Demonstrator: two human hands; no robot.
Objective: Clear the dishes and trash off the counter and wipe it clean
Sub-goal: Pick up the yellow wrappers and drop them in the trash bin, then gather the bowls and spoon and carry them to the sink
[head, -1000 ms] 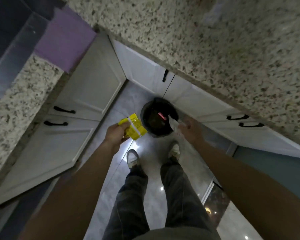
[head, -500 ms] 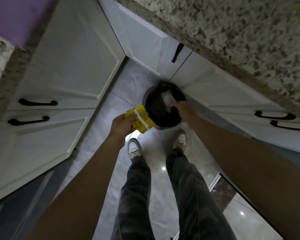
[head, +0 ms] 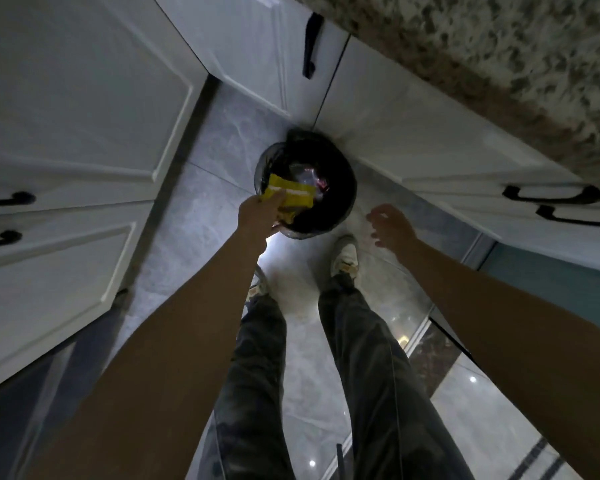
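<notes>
Gripping yellow packet [head: 290,197] over bin [head: 347,199] of wrappers [head: 309,176]: left hand [head: 260,216]; right hand [head: 392,226] relaxed

Round black-lined trash bin [head: 347,206] on grey tiled floor [head: 215,188], in corner where left run of white panelled cabinets [head: 84,116] meets right run of white panelled cabinets [head: 413,133], close against right run. Speckled stone counter [head: 499,64] overhangs right run. Crumpled clear plastic [head: 307,174] inside bin. Yellow crinkled wrapper [head: 291,197] over bin's left rim, gripped by left hand [head: 260,214] at bin's near-left side. Right hand [head: 390,225] right of bin, apart from it, holding nothing. Pair of pale sneakers [head: 345,258] on floor just before bin.
</notes>
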